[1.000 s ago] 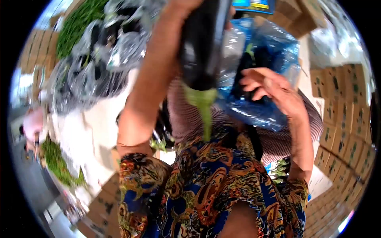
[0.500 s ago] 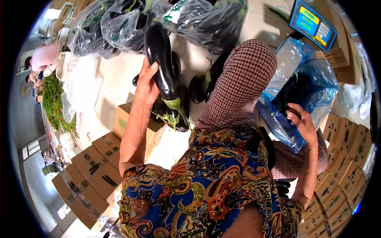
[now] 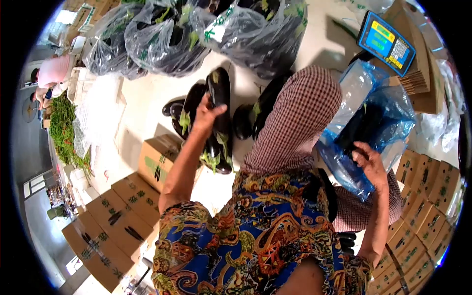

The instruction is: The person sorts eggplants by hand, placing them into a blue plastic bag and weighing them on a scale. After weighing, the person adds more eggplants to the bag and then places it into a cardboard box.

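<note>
While the person sat low over the floor in the head view, the left hand (image 3: 207, 116) was closed around one eggplant (image 3: 221, 91), fingers wrapped on its middle, probably because the smooth skin slips in a looser hold. That eggplant lay lengthwise on top of the floor pile (image 3: 189, 105), touching its neighbours, just beside the checked knee (image 3: 302, 108). Skin was glossy, dark purple, long and club-shaped, with matte green caps. The right hand (image 3: 368, 163) pinched shut on the rim of the blue bag (image 3: 391, 118), apparently to keep the limp mouth propped open beside the lap. Film was thin, crinkled and see-through, with a dark eggplant-like shape (image 3: 361, 127) inside. Clear bags (image 3: 162, 44) bulging with more produce stood beyond the pile. Printed cardboard boxes (image 3: 123, 211) lay flat and stacked at left, and a weighing scale (image 3: 387, 42) stood near the blue bag. Another person's pink sleeve (image 3: 51, 71) showed far left, well apart.
</note>
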### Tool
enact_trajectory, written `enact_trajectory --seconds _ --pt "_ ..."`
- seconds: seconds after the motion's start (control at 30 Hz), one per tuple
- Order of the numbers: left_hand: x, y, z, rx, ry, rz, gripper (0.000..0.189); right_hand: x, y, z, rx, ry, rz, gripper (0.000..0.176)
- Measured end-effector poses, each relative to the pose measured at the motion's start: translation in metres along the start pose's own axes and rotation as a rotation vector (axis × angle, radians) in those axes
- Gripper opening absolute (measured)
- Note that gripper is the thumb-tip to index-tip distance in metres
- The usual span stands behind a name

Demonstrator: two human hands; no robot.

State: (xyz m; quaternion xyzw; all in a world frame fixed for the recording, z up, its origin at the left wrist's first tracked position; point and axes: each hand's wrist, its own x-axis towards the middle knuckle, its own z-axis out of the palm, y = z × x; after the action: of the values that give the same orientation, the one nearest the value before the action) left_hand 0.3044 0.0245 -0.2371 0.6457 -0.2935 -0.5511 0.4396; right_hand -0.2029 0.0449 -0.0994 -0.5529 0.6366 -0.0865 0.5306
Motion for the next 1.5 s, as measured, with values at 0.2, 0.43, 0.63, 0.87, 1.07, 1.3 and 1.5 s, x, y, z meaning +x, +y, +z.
enact_trajectory --seconds 0.2,0.43,0.63,0.87,1.07,1.3,1.5 --pt "0.037 -0.114 0.015 0.406 0.191 -0.064 0.069 0.008 -0.032 -0.001 -0.090 0.118 -0.069 0.032" --pt "0.038 -0.076 0.027 0.866 0.302 0.455 0.058 0.058 -0.106 -0.007 -0.227 0.249 -0.316 0.029" --pt "0.052 0.148 0.053 0.637 0.234 0.905 0.054 0.123 -0.188 0.015 -0.225 0.182 -0.553 0.046" --pt "0.131 0.226 0.081 1.106 -0.181 0.564 0.063 0.209 -0.259 0.042 -0.690 0.125 -1.043 0.083" --pt "0.145 0.183 0.060 1.195 -0.565 0.490 0.046 0.261 -0.212 0.045 -0.902 0.066 -0.808 0.019" --pt "0.077 0.212 0.077 1.585 -0.444 0.280 0.042 0.258 -0.208 0.051 -0.676 0.146 -0.996 0.010" --pt "0.068 0.206 0.066 1.597 -0.558 0.982 0.024 0.261 -0.206 0.061 -0.702 0.136 -0.912 0.022"
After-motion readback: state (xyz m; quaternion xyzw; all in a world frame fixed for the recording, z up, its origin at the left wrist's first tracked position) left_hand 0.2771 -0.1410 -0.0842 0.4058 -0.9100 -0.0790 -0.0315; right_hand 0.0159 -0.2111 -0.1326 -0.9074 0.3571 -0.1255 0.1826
